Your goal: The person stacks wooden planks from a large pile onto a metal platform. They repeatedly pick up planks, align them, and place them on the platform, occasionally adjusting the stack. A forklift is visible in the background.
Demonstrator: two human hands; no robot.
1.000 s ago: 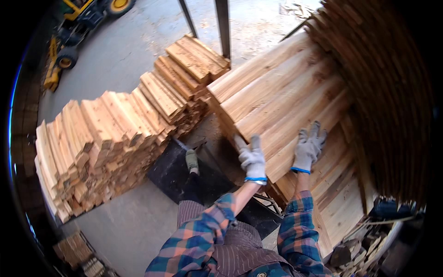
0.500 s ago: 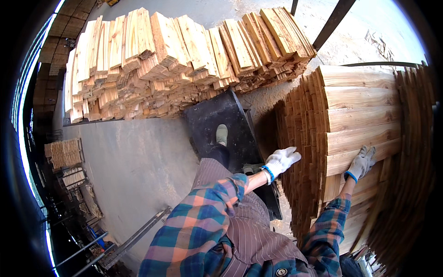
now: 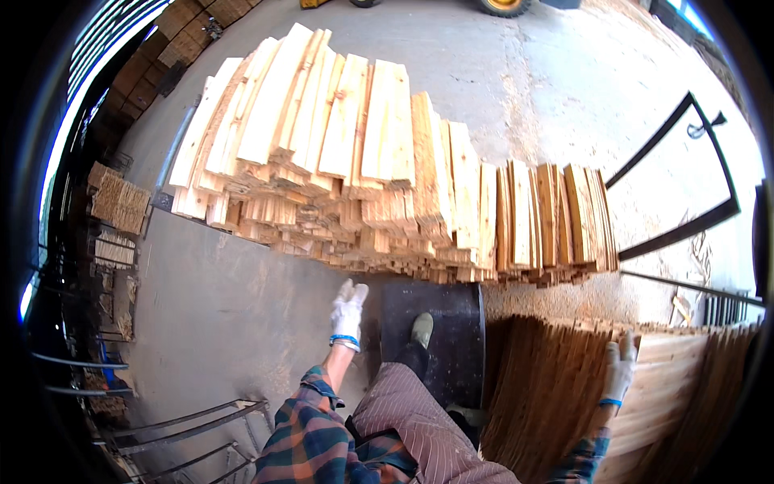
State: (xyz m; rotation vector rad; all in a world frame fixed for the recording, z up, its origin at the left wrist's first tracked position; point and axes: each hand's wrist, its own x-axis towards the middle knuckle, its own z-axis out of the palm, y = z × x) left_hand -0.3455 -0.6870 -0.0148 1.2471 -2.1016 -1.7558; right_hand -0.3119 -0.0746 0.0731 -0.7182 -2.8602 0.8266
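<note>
In a white work glove with a blue cuff, my left hand (image 3: 348, 308) hangs over the floor with its fingers stretched out. It is empty and just short of the near side of a big pile of pale wooden boards (image 3: 355, 137). My right hand (image 3: 619, 369), gloved the same way, lies with extended fingers along the left edge of a neat stack of boards (image 3: 665, 371) at my right. Whether its palm presses on the wood I cannot tell. No board is held in either hand.
One foot stands on a dark platform (image 3: 439, 355) between the pile and me. A black metal frame (image 3: 713, 218) rises at the right. Metal rails (image 3: 185, 427) are at lower left, smaller wood stacks (image 3: 121, 202) at far left. A yellow-wheeled vehicle (image 3: 505, 6) stands far off.
My view has swung toward the big pile. My left hand has moved away from the right-hand stack, leftward over the floor. My right hand has stayed at that stack, now by its edge.
</note>
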